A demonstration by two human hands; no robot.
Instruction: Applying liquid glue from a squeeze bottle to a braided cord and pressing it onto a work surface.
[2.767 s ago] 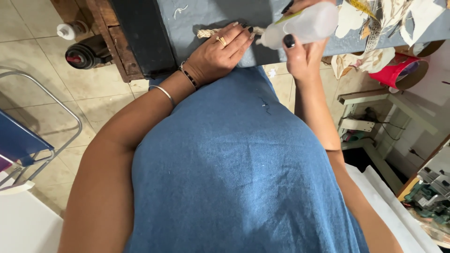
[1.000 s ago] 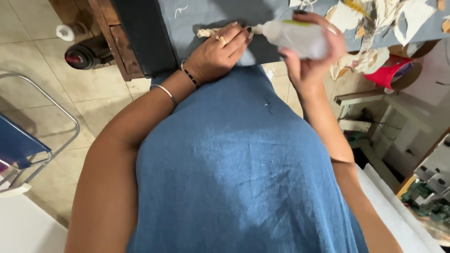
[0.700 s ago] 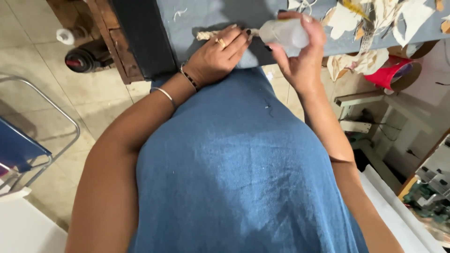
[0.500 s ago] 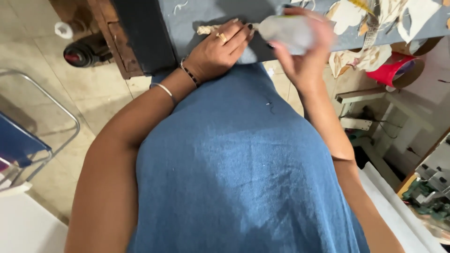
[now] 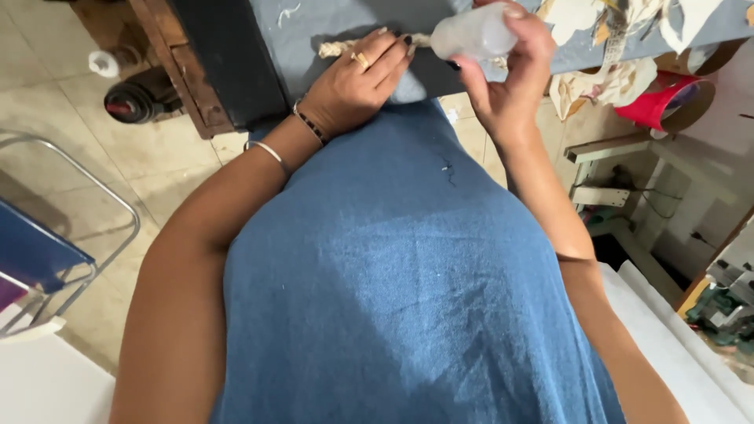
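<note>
Change: the right hand had brought the bottle down beside the rope.
Bottle: pale plastic, tipped sideways; what was inside could not be seen.
Right fingers: clamped on the bottle.
Left hand: fingers together, pressing the rope on the grey worktop.
Red tub: on its side below.

A red bucket sits below the counter's right edge, paper scraps hanging over it. A blue folding chair stands on the tiled floor at left.
</note>
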